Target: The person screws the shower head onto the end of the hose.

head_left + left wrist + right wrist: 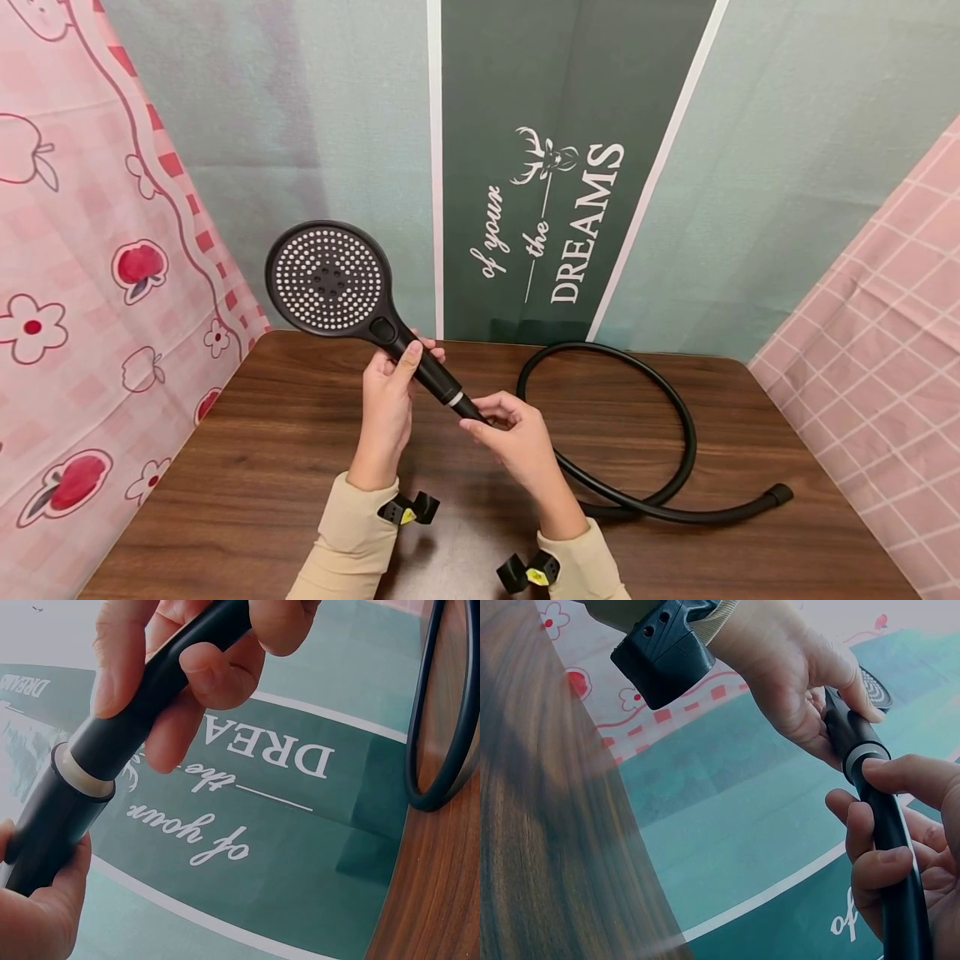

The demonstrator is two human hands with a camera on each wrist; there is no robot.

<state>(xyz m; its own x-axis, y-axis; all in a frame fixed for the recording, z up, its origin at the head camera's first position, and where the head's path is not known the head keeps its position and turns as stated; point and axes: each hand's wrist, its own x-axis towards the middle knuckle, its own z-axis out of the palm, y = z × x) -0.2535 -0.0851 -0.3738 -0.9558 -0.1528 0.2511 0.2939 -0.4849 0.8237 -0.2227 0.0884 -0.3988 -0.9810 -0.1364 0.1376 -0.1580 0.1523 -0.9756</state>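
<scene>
A black shower head [328,279] with pale nozzles is held above the table, its face toward the head camera. My left hand [390,392] grips its handle [438,375], thumb lying along the front. At the lower end of that handle, my right hand [517,433] pinches the end of a black shower hose [686,425]. Hose end and handle meet in line, with a whitish ring [86,776] showing at the joint in the left wrist view. In the right wrist view, several right fingers [885,866] curl round the hose end.
The hose loops over the brown wooden table [300,533], and its free end [780,495] lies at the right. Green cloth [360,125] hangs behind the table. Pink patterned cloths hang at the left [97,350] and right [877,400]. Each wrist wears a small black camera [426,507].
</scene>
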